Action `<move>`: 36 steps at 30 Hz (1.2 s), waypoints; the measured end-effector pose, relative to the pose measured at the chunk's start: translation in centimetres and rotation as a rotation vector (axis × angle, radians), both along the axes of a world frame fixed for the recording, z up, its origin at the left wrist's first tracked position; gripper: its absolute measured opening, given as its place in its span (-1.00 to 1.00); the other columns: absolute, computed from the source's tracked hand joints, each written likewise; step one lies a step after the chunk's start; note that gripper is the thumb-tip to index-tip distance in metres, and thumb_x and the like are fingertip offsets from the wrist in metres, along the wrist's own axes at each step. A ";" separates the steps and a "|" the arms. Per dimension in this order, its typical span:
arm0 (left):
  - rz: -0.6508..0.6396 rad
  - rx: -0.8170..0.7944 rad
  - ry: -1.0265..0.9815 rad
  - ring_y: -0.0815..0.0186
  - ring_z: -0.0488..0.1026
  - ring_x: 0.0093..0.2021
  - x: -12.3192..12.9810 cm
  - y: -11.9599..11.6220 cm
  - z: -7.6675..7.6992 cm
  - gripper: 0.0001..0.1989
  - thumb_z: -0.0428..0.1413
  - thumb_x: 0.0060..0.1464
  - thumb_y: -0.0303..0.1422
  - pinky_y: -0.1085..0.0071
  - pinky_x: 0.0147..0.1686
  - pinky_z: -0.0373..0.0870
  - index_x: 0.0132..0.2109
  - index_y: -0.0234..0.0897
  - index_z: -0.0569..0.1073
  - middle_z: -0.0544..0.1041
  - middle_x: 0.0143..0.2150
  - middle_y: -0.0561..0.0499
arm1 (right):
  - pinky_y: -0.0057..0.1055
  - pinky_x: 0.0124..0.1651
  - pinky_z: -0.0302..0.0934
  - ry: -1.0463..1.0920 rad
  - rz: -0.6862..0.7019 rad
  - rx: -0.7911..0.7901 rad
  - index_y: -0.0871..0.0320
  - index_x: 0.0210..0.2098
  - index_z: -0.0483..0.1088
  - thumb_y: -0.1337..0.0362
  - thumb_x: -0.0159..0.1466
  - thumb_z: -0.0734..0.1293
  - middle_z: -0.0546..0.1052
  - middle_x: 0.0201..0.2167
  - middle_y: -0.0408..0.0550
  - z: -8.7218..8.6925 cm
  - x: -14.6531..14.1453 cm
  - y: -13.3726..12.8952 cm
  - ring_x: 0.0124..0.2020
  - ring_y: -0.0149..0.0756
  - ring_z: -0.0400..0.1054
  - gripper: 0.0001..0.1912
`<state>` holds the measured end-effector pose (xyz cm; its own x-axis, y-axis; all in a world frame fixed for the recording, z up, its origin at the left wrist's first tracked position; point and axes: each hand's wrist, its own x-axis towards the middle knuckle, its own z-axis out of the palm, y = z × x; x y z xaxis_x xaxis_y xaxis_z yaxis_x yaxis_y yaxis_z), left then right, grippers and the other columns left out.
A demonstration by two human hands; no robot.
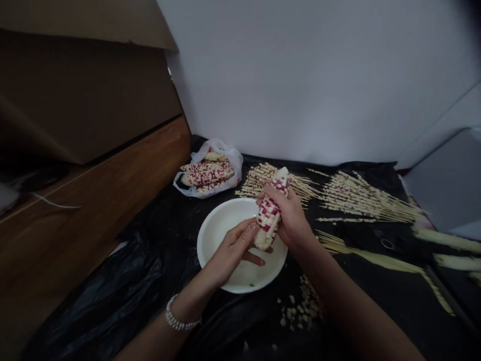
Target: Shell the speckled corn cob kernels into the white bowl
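A corn cob (269, 216) with cream and dark red kernels is held upright, slightly tilted, above a white bowl (214, 240). My right hand (289, 210) is wrapped round its upper part from the right side. My left hand (237, 245), with a beaded bracelet on the wrist, touches the lower left of the cob with its thumb; its other fingers are spread beneath, apart from one another. The inside of the bowl shows white, partly hidden by my hands and the cob.
Several similar cobs (208, 176) lie in a white plastic bag (237, 163). Skewers threaded with kernels (349, 193) are piled behind and right, near bare sticks (334, 243). Loose kernels (304, 311) lie on black plastic sheeting (146, 286). A wooden board (150, 160) borders the left.
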<state>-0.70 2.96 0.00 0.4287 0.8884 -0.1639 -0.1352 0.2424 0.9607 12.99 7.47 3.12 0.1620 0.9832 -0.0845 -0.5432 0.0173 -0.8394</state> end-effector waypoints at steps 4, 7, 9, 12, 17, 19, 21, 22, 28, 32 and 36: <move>-0.031 -0.106 -0.111 0.20 0.58 -0.25 0.4 -0.4 0.0 -0.54 0.17 0.19 -0.08 0.41 -0.42 0.53 0.06 -0.35 0.46 0.54 -0.10 -0.18 | -0.48 -0.50 0.27 -0.067 0.011 0.010 0.05 -0.24 0.38 0.09 0.02 0.56 0.53 -0.42 -0.20 -0.5 -0.2 -0.3 -0.47 -0.37 0.39 -0.58; -0.027 -0.174 -0.185 0.24 0.58 -0.27 0.4 -0.4 0.1 -0.57 0.18 0.19 -0.13 0.43 -0.41 0.52 0.07 -0.34 0.44 0.52 -0.09 -0.17 | -0.44 -0.49 0.28 -0.092 0.034 0.021 0.03 -0.21 0.38 0.08 0.06 0.55 0.53 -0.39 -0.18 -0.7 -0.1 -0.3 -0.45 -0.34 0.40 -0.60; -0.025 -0.196 -0.229 0.26 0.57 -0.28 0.4 -0.3 0.1 -0.60 0.18 0.19 -0.19 0.44 -0.42 0.51 0.08 -0.32 0.43 0.52 -0.09 -0.15 | -0.43 -0.48 0.28 -0.098 0.033 0.022 0.02 -0.18 0.37 0.08 0.06 0.54 0.53 -0.39 -0.18 -0.8 -0.2 -0.3 -0.45 -0.33 0.40 -0.59; -0.011 -0.178 -0.220 0.29 0.55 -0.31 0.5 -0.2 0.0 -0.66 0.13 0.19 -0.24 0.47 -0.46 0.48 0.05 -0.32 0.42 0.52 -0.12 -0.13 | -0.43 -0.47 0.27 -0.095 0.032 0.016 0.02 -0.18 0.35 0.09 0.07 0.53 0.51 -0.41 -0.19 -1.0 -0.3 -0.2 -0.45 -0.33 0.39 -0.59; 0.024 0.096 0.159 0.32 0.49 -0.48 0.7 -0.7 -0.2 -0.73 -0.03 0.26 -0.18 0.47 -0.61 0.38 -0.08 -0.30 0.36 0.49 -0.29 -0.05 | -0.40 -0.39 0.30 -0.241 0.058 0.047 0.03 -0.21 0.32 0.05 0.13 0.49 0.51 -0.40 -0.20 -1.0 -0.5 -0.8 -0.42 -0.32 0.39 -0.63; 0.045 0.240 0.365 0.38 0.39 -0.59 0.7 -1.0 0.0 -0.77 -0.08 0.28 -0.23 0.47 -0.62 0.31 -0.12 -0.29 0.34 0.45 -0.44 0.04 | -0.36 -0.32 0.32 -0.324 0.057 0.080 0.03 -0.21 0.31 0.05 0.15 0.47 0.50 -0.40 -0.20 -0.8 -0.5 -1.1 -0.40 -0.32 0.39 -0.65; 0.072 0.337 0.504 0.39 0.32 -0.63 0.7 -1.2 0.1 -0.82 -0.10 0.26 -0.32 0.46 -0.58 0.27 -0.13 -0.28 0.34 0.40 -0.55 0.11 | -0.35 -0.26 0.33 -0.381 0.045 0.109 0.03 -0.19 0.31 0.05 0.16 0.47 0.49 -0.40 -0.21 -0.7 -0.5 -1.4 -0.37 -0.32 0.40 -0.65; 0.090 0.366 0.542 0.39 0.31 -0.63 0.6 -1.3 0.2 -0.82 -0.11 0.24 -0.35 0.45 -0.55 0.26 -0.13 -0.29 0.35 0.38 -0.57 0.13 | -0.34 -0.25 0.33 -0.393 0.037 0.116 0.03 -0.19 0.32 0.06 0.15 0.47 0.49 -0.40 -0.21 -0.6 -0.6 -1.5 -0.37 -0.32 0.40 -0.64; 0.153 0.259 0.364 0.42 0.23 -0.68 0.2 -0.7 -0.6 -0.81 -0.12 0.11 -0.36 0.49 -0.65 0.12 -0.33 -0.26 0.36 0.35 -0.61 0.12 | -0.43 -0.42 0.29 -0.207 0.117 0.020 0.06 -0.22 0.30 0.08 0.11 0.48 0.51 -0.43 -0.21 -0.4 -0.9 -1.4 -0.46 -0.38 0.36 -0.63; 0.072 0.068 0.159 0.45 0.21 -0.70 0.0 0.0 -0.8 -0.83 -0.05 -0.02 -0.35 0.54 -0.68 0.06 -0.31 -0.28 0.39 0.39 -0.62 0.10 | -0.46 -0.44 0.28 -0.157 0.120 0.021 0.05 -0.24 0.30 0.10 0.09 0.49 0.51 -0.40 -0.21 -0.1 -0.6 -1.2 -0.47 -0.39 0.36 -0.63; 0.002 -0.026 -0.019 0.45 0.26 -0.66 0.0 0.2 -0.7 -0.78 0.04 0.03 -0.25 0.54 -0.67 0.08 -0.26 -0.31 0.41 0.41 -0.57 0.06 | -0.40 -0.39 0.30 -0.219 0.050 0.051 0.04 -0.19 0.34 0.08 0.10 0.49 0.53 -0.36 -0.18 -0.1 0.1 -0.8 -0.44 -0.35 0.38 -0.63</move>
